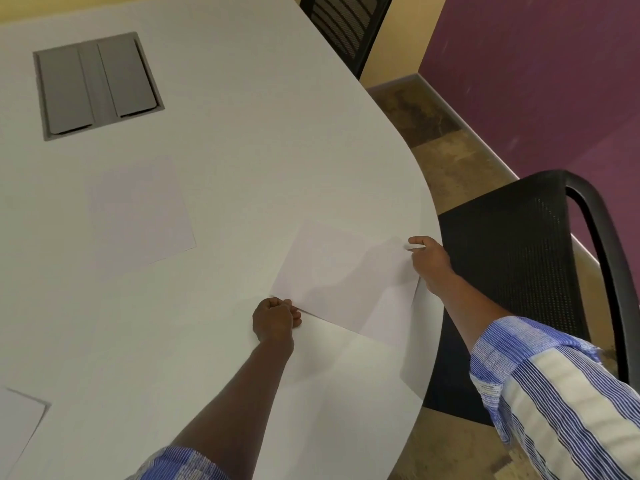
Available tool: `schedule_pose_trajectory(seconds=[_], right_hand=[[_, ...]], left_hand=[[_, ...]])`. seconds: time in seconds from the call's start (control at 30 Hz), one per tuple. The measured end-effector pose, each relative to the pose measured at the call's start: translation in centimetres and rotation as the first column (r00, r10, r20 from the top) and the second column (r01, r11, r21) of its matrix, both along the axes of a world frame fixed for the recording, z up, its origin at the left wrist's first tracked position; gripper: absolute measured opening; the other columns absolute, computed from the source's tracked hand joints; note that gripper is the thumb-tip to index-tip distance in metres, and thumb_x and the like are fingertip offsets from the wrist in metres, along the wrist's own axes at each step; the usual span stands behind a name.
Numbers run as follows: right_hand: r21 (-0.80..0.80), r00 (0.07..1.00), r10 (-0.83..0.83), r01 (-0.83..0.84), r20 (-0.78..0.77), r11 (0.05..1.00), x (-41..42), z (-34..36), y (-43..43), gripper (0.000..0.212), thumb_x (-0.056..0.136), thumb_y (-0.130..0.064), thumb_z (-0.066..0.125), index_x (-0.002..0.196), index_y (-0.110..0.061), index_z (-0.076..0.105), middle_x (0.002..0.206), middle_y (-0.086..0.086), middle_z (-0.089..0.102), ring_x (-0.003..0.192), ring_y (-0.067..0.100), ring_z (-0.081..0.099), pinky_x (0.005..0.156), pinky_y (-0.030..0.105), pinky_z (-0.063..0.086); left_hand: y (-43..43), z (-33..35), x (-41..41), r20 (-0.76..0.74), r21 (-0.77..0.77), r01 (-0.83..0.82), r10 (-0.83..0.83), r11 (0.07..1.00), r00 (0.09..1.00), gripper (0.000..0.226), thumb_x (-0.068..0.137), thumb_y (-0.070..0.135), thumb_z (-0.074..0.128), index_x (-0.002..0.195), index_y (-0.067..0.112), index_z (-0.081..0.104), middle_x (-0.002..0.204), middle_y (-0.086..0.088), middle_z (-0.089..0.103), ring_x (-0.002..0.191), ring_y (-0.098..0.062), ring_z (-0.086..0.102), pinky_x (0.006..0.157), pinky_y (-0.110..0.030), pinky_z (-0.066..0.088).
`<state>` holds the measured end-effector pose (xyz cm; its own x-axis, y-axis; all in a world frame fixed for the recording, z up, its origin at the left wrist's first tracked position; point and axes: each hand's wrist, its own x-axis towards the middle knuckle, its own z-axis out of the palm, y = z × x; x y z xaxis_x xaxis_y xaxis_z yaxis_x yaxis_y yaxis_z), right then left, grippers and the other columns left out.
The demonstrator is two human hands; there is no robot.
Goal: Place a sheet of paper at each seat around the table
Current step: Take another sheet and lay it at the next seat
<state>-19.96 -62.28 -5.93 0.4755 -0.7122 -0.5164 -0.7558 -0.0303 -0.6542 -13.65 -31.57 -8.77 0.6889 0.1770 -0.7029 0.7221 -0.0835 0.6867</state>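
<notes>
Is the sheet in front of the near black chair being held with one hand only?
No: the left hand pinches the sheet at its near corner while the right hand grips its far edge beside the chair.

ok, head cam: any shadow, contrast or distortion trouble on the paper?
Head view: the white sheet barely contrasts with the pale table; the right hand casts a soft shadow on it; the wide lens curves the table edge; the left hand looks sharp.

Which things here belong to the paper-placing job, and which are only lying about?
Job: held sheet, left hand, right hand, placed sheet, third sheet, table, near chair, far chair.
Not job: grey hatch.
</notes>
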Motion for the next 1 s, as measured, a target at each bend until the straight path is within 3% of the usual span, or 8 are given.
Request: schedule_pose_trajectory(seconds=[0.1, 0.23, 0.33, 0.4, 0.47, 0.63, 0.83, 1.0], right_hand=[[-0.016, 1.0, -0.002, 0.003, 0.025, 1.0, 0.2, 0.0, 0.1, 0.044, 0.099, -0.004, 0.048, 0.139, -0.019, 0.057, 0.137, 0.014, 0.06, 0.124, 0.034, 0.059, 0.091, 0.034, 0.049], [-0.009, 0.996, -0.005, 0.006, 0.09, 1.0, -0.1, 0.0, -0.1, 0.049, 0.099, 0.002, 0.046, 0.143, -0.018, 0.053, 0.143, 0.01, 0.058, 0.107, 0.018, 0.061, 0.079, 0.021, 0.048], [-0.185, 0.992, 0.124, -0.116, 0.033, 0.976, -0.4, 0.4, 0.4, 0.05, 0.1, -0.002, 0.049, 0.147, -0.019, 0.049, 0.154, 0.006, 0.048, 0.135, 0.026, 0.05, 0.104, 0.033, 0.048], [-0.343, 0.954, 0.297, -0.29, -0.035, 0.893, -0.6, 0.3, 1.1, 0.051, 0.099, -0.009, 0.056, 0.149, -0.013, 0.047, 0.159, 0.01, 0.041, 0.148, 0.027, 0.037, 0.121, 0.04, 0.033], [-0.422, 0.889, 0.449, -0.442, -0.089, 0.792, -1.0, 0.2, 2.6, 0.054, 0.098, -0.016, 0.061, 0.15, -0.012, 0.047, 0.163, 0.013, 0.035, 0.152, 0.028, 0.03, 0.124, 0.043, 0.028], [-0.402, 0.706, 0.658, -0.699, -0.261, 0.591, -2.7, -2.0, 7.3, 0.06, 0.099, -0.036, 0.06, 0.155, -0.022, 0.041, 0.17, 0.007, 0.017, 0.157, 0.028, 0.017, 0.125, 0.043, 0.026], [-0.318, 0.697, 0.643, -0.717, -0.318, 0.62, -3.5, -3.0, 8.8, 0.064, 0.098, -0.032, 0.06, 0.157, -0.024, 0.035, 0.171, 0.006, 0.013, 0.158, 0.029, 0.011, 0.124, 0.043, 0.023], [-0.314, 0.704, 0.637, -0.71, -0.314, 0.63, -3.3, -2.7, 8.7, 0.063, 0.095, -0.03, 0.063, 0.154, -0.026, 0.039, 0.17, 0.006, 0.016, 0.157, 0.031, 0.014, 0.123, 0.046, 0.025]], left_hand=[[0.0, -0.1, -0.1, 0.002, 0.002, 0.004, -0.004, 1.0, 1.0, 0.022, 0.091, -0.004, 0.06, 0.073, 0.007, 0.053, 0.068, -0.015, 0.062, 0.05, -0.024, 0.057, 0.051, -0.031, 0.053], [-0.1, -0.2, -0.1, 0.006, 0.005, 0.013, -0.013, 1.0, 1.0, 0.027, 0.091, -0.002, 0.061, 0.069, 0.008, 0.05, 0.066, -0.015, 0.062, 0.053, -0.026, 0.059, 0.059, -0.036, 0.057], [-0.1, -0.1, -0.1, 0.01, 0.01, 0.02, -0.02, 1.0, 1.0, 0.031, 0.091, -0.004, 0.061, 0.066, 0.009, 0.048, 0.064, -0.014, 0.061, 0.052, -0.025, 0.059, 0.055, -0.033, 0.055], [-0.1, 0.0, -0.1, 0.007, 0.01, 0.018, -0.018, 1.0, 1.0, 0.03, 0.09, -0.004, 0.06, 0.066, 0.009, 0.048, 0.064, -0.014, 0.06, 0.051, -0.025, 0.058, 0.051, -0.03, 0.053], [-0.1, 0.0, -0.2, 0.001, 0.005, 0.015, -0.015, 1.0, 1.0, 0.03, 0.091, -0.004, 0.061, 0.067, 0.009, 0.048, 0.065, -0.015, 0.061, 0.051, -0.025, 0.06, 0.05, -0.029, 0.053], [-0.4, 0.1, -0.4, -0.022, -0.029, 0.004, -0.004, 1.0, 1.0, 0.031, 0.089, -0.008, 0.059, 0.066, 0.009, 0.048, 0.064, -0.014, 0.062, 0.051, -0.027, 0.063, 0.054, -0.032, 0.055], [-0.3, 0.2, -0.2, -0.03, -0.039, 0.013, -0.014, 0.999, 0.999, 0.03, 0.089, -0.007, 0.061, 0.066, 0.008, 0.05, 0.063, -0.013, 0.061, 0.053, -0.027, 0.062, 0.053, -0.03, 0.055], [0.5, 0.1, -0.5, -0.048, -0.068, 0.023, -0.026, 0.997, 0.999, 0.01, 0.089, -0.005, 0.061, 0.08, -0.002, 0.063, 0.069, -0.016, 0.065, 0.052, -0.026, 0.061, 0.047, -0.027, 0.051]])
